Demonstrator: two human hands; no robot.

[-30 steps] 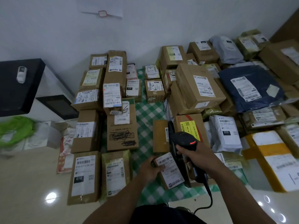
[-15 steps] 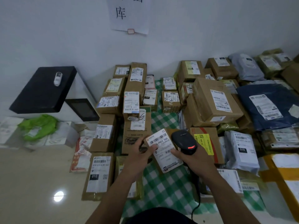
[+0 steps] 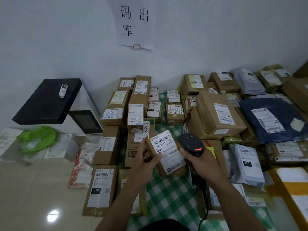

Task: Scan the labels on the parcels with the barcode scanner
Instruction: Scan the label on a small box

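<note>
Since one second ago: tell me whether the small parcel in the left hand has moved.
Yes. The small parcel in the left hand has risen and shifted left, measured against the yellow-labelled box.

a bare strip of checked cloth (image 3: 168,194) is running toward its far edge; stacked parcels (image 3: 216,114) are crowding both sides.

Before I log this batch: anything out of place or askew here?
Only small things: a white bottle lies on its side on the black lid, and one large box sits tilted on the right pile.
</note>
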